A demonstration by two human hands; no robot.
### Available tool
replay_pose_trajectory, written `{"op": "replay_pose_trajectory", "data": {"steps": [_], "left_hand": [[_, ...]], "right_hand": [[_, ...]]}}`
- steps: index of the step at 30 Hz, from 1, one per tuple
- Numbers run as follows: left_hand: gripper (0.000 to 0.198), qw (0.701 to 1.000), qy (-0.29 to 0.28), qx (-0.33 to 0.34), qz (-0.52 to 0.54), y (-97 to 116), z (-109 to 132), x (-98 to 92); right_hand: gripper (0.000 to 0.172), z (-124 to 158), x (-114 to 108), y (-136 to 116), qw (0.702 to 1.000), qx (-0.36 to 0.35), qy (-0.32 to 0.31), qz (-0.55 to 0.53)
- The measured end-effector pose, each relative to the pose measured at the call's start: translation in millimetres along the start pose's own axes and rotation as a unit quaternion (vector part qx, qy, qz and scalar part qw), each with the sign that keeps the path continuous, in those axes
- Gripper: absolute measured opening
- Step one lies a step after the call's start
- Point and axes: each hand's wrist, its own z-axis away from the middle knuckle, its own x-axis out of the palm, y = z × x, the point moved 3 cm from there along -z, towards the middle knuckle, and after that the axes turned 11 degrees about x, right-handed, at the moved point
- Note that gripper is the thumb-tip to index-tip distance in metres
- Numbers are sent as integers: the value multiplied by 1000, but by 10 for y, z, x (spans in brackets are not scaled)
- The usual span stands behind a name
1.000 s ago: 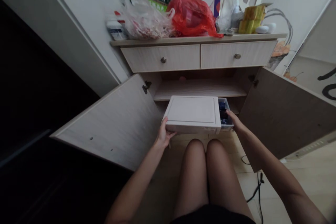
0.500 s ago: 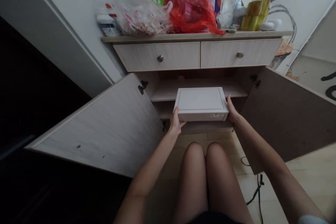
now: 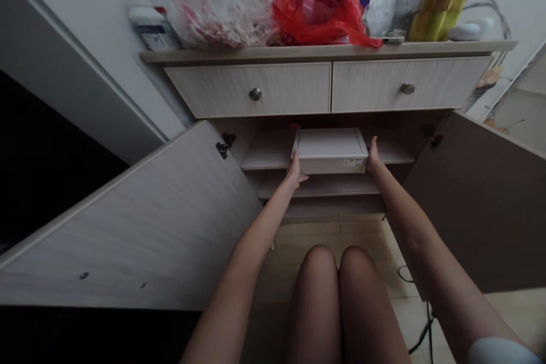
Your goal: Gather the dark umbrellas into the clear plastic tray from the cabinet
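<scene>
A flat white box (image 3: 330, 148) with a small label on its front is held level between my two hands, at the upper shelf (image 3: 267, 151) of a cabinet (image 3: 243, 57). My left hand (image 3: 296, 170) grips the box's left front corner, thumb along the side and fingers underneath. Against the right side presses my right hand (image 3: 372, 158), its thumb pointing up and its other fingers mostly hidden. The back part of the box lies inside the cabinet, over the shelf; its front sticks out past the shelf edge.
Both cabinet doors, left (image 3: 140, 227) and right (image 3: 482, 205), stand swung out beside my arms. Two drawers with round knobs (image 3: 255, 94) are closed above. Plastic bags, a red one (image 3: 315, 3) among them, crowd the top. Black cables (image 3: 426, 330) lie on the floor at right.
Both hands have moved the white box forward, away from me, partway into the cabinet over the upper shelf. The view has come closer to the cabinet.
</scene>
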Motion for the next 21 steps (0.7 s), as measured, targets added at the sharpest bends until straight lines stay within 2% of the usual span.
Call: {"op": "replay_pose_trajectory", "data": {"steps": [2, 3, 5, 6, 8, 10, 12, 17, 21], "left_hand": [[82, 998, 9, 27, -60, 15, -1, -111], [81, 992, 36, 76, -99, 20, 15, -181], [75, 959, 99, 211, -163, 7, 83, -295], [69, 939, 118, 269, -178, -24, 122, -322], [53, 923, 127, 320, -174, -127, 164, -321], [37, 927, 130, 307, -171, -218, 141, -279], [28, 927, 127, 283, -210, -242, 64, -220], [23, 898, 89, 265, -339, -106, -259, -93], [20, 880, 79, 271, -382, 1, -560, -7]], "right_hand": [[90, 13, -50, 62, 996, 26, 64, -56], [85, 75, -87, 107, 992, 15, 101, -74], [71, 296, -145, 214, 983, -70, 158, -56], [65, 433, -151, 280, 978, -123, 165, -27], [62, 672, -134, 443, 971, -170, 166, 29], [55, 787, -113, 573, 969, -161, 178, 64], [49, 748, -95, 616, 970, -136, 183, 85], [44, 288, -50, 490, 974, -105, 152, 131], [36, -45, 15, 401, 967, -107, 144, 179]]}}
